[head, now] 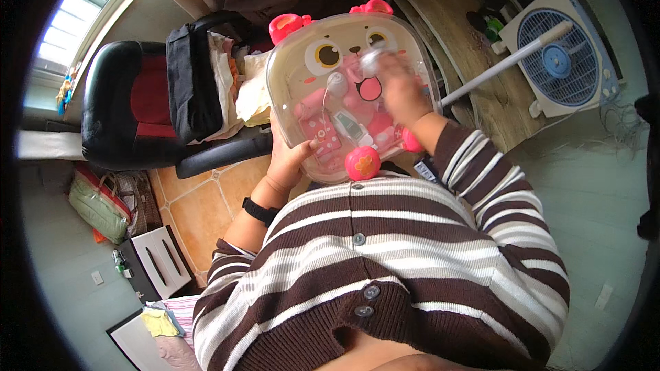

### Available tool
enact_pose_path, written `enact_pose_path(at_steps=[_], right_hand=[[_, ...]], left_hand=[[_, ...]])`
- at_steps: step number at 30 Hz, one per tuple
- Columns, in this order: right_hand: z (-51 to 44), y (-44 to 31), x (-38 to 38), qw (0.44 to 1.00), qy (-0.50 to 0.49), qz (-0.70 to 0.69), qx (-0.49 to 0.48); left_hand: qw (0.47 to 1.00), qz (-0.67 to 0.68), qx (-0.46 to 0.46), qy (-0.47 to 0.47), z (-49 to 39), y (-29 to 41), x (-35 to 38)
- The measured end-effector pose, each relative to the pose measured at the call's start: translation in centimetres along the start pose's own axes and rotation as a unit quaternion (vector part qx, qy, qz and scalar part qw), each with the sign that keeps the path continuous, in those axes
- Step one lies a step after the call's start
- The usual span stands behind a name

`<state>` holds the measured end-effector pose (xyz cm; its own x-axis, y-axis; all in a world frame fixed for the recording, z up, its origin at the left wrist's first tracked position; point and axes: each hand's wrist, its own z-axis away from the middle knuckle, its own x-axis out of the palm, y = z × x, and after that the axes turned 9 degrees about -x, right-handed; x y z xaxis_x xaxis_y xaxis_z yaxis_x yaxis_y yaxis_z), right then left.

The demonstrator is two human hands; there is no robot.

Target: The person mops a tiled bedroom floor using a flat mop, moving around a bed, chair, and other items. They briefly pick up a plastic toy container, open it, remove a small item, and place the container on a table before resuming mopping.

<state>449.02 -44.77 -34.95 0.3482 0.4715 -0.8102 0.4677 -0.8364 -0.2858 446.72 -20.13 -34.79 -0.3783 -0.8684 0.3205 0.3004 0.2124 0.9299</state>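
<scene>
A clear plastic toy case (356, 87) with an animal face printed on it is held up in front of my chest. It has pink ear-shaped pieces and round pink wheels. Pink and white toy parts show through the plastic, among them a toy phone (319, 134) and a toy thermometer (350, 126). My left hand (289, 152) grips the case by its lower left side, the thumb over the rim. Against the printed face, my right hand (405, 85) presses a white wad (370, 62), perhaps tissue or cloth. That hand is blurred and hides part of the face.
Left of the case, a black and red chair (129, 98) bears folded clothes (193, 82). On the right, a box fan (557, 56) stands on a wooden desk (479, 98), with a white pole (500, 69) in front. A drawer cabinet (160, 263) is at lower left.
</scene>
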Motion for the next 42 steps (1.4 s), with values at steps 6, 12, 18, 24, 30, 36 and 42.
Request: enact_pose_path(at_steps=[6, 12, 18, 24, 30, 36, 42], right_hand=[[-6.5, -0.4, 2.0, 0.969, 0.104, -0.179, 0.133], [-3.6, -7.2, 3.8, 0.974, 0.049, -0.103, -0.194], [-3.6, 3.5, 0.9, 0.987, 0.124, 0.060, 0.087], [-6.7, -5.1, 5.8, 0.991, 0.103, -0.042, -0.079], [-1.3, -6.6, 2.5, 0.962, -0.107, -0.197, -0.155], [-3.2, -4.5, 0.0, 0.950, -0.065, -0.298, -0.072], [-5.9, -7.0, 2.4, 0.979, -0.029, -0.127, -0.158]], left_hand=[[0.999, -0.040, -0.017, 0.000, -0.3, -0.2, 0.3], [0.998, -0.062, 0.009, 0.006, -0.4, -0.5, -0.3], [0.998, -0.059, 0.033, 0.002, 0.0, 0.1, -0.3], [0.999, -0.026, -0.025, -0.005, -0.6, -0.1, -0.4], [0.999, -0.021, -0.013, 0.022, -0.3, -1.1, -1.0], [0.999, 0.004, -0.038, -0.026, -0.9, -0.5, -1.2], [0.998, -0.005, -0.050, -0.036, -0.6, -0.4, -0.9]])
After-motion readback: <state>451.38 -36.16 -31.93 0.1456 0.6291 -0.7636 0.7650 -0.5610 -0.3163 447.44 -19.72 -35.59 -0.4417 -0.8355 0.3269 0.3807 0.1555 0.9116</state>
